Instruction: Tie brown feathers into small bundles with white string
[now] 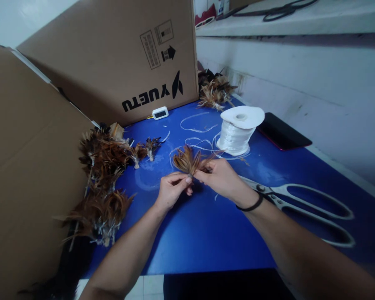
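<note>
A small bunch of brown feathers (pixel 189 160) fans out above the blue table top (pixel 206 233). My left hand (pixel 171 189) pinches the bunch at its base with closed fingers. My right hand (pixel 221 179), with a black band at the wrist, grips the same base from the right, fingers closed. A thin white cord (pixel 195 143) trails in loops on the table from the white spool (pixel 237 131) behind the hands towards the bunch.
Large silver scissors (pixel 303 204) lie to the right of my right wrist. Heaps of tied feather bunches (pixel 103 179) sit at the left and more feathers (pixel 214 93) at the back. Cardboard boxes (pixel 112 58) wall the left and rear. A small white timer (pixel 160 113) and a dark phone (pixel 283 131) lie nearby.
</note>
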`<state>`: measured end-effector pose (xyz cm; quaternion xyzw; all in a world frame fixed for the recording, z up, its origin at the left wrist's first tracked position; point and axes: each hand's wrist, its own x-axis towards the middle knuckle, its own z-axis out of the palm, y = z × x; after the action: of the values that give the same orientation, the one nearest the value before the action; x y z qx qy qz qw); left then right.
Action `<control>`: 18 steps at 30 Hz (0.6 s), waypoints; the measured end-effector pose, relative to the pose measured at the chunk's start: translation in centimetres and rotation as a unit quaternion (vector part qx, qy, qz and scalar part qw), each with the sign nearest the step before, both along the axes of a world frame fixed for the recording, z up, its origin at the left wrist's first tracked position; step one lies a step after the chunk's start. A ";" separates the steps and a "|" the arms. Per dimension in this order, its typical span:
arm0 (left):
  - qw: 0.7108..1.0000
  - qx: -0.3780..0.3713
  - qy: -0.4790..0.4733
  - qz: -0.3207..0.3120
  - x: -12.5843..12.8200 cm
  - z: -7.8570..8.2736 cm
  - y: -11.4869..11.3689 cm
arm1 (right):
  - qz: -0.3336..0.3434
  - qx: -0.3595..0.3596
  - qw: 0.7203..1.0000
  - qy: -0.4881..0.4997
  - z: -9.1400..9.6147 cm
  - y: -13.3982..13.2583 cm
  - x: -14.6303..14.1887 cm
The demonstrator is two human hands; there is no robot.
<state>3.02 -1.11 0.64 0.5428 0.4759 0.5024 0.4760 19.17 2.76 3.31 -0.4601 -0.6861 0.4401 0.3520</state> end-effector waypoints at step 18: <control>0.998 0.051 0.019 0.026 -0.3 0.0 0.0 | 0.047 -0.057 0.994 0.077 0.7 -0.4 -0.2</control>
<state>2.74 -1.09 0.66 0.5631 0.4725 0.5279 0.4254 18.97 2.37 3.99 -0.4112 -0.6517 0.5287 0.3560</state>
